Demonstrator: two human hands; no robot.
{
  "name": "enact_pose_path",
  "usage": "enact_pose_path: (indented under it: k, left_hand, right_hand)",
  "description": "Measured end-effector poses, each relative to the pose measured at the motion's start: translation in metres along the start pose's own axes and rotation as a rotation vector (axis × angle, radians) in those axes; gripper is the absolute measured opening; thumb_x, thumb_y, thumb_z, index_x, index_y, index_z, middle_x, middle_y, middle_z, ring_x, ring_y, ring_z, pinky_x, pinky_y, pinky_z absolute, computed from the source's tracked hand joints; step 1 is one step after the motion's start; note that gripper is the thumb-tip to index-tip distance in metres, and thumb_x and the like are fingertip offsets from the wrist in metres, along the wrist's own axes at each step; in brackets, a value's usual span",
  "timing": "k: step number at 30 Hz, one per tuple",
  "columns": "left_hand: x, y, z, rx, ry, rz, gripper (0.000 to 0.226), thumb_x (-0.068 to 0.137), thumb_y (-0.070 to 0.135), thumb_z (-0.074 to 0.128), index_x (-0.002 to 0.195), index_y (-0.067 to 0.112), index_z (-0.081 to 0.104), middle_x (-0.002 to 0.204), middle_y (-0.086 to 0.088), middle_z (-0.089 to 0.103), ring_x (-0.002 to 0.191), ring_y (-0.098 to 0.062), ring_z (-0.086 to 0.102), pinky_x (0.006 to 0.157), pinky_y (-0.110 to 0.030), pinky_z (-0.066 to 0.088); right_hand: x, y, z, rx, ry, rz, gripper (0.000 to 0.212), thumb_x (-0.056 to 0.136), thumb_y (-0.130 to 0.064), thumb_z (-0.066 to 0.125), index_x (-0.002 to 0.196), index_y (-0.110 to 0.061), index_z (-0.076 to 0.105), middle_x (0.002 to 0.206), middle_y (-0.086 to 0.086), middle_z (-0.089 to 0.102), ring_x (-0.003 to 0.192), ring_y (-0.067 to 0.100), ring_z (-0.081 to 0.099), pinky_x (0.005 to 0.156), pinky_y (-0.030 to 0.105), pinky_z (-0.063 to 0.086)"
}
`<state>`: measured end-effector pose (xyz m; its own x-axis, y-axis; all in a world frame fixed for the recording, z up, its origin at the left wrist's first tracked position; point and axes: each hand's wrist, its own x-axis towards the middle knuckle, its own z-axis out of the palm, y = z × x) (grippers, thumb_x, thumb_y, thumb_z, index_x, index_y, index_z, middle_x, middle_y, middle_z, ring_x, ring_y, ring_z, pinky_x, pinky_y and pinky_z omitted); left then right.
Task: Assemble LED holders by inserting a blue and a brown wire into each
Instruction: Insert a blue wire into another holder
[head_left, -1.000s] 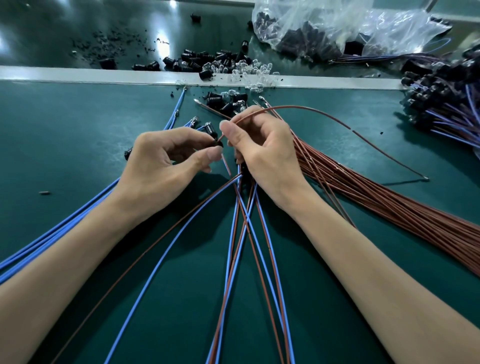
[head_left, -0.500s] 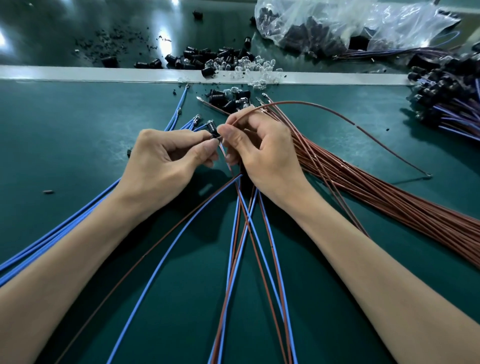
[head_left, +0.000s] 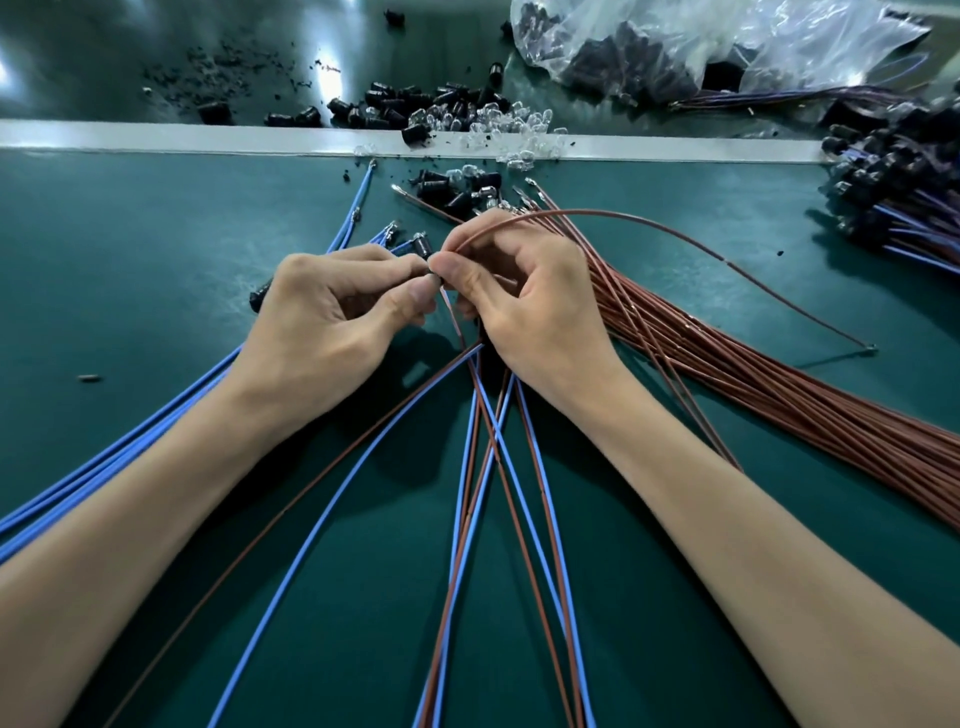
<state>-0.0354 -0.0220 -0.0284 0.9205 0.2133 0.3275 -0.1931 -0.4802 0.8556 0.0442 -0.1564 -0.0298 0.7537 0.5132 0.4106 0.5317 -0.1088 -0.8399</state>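
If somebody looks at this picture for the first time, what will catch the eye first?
The two hands meet fingertip to fingertip in the middle: the left hand pinches a small dark part, the right hand pinches a brown wire that arches away to the right. Then the thick bundle of brown wires at the right and the blue wires at the left.

Pale dividing strip (head_left: 156, 136) across green work mat (head_left: 156, 270); beyond, crumpled clear plastic bag (head_left: 779, 36), scattered black specks (head_left: 218, 67).
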Motion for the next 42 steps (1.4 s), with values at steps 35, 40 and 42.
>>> enact_pose_path:
  k: [35,40,42]
  left_hand:
    - [-0.0004,0.0058,0.0017,-0.057,0.071,-0.024,0.024,0.088,0.007,0.063,0.111,0.013,0.062,0.083,-0.008,0.063,0.073,-0.009,0.06,0.077,-0.037,0.053]
    - [0.0007,0.0053,0.0011,-0.039,0.055,-0.024,0.022,0.089,0.008,0.063,0.11,0.014,0.063,0.084,-0.01,0.064,0.075,-0.012,0.06,0.079,-0.044,0.053]
    - [0.0007,0.0045,0.0006,-0.026,0.038,-0.025,0.021,0.089,0.009,0.063,0.109,0.014,0.064,0.085,-0.009,0.065,0.075,-0.011,0.061,0.078,-0.042,0.053]
  right_hand:
    - [0.0003,0.0003,-0.0005,0.128,0.058,0.058,0.013,0.089,-0.007,0.064,0.08,-0.015,0.059,0.066,-0.009,0.059,0.052,0.0,0.058,0.057,0.019,0.05]
    - [-0.0008,0.0014,0.0004,0.07,0.018,0.038,0.01,0.09,-0.008,0.063,0.08,-0.012,0.061,0.067,-0.011,0.058,0.053,0.005,0.057,0.061,0.027,0.05]
    - [-0.0005,0.0008,0.0005,0.095,0.018,0.064,0.011,0.089,-0.008,0.063,0.079,-0.012,0.062,0.065,-0.01,0.06,0.052,0.004,0.057,0.06,0.024,0.049]
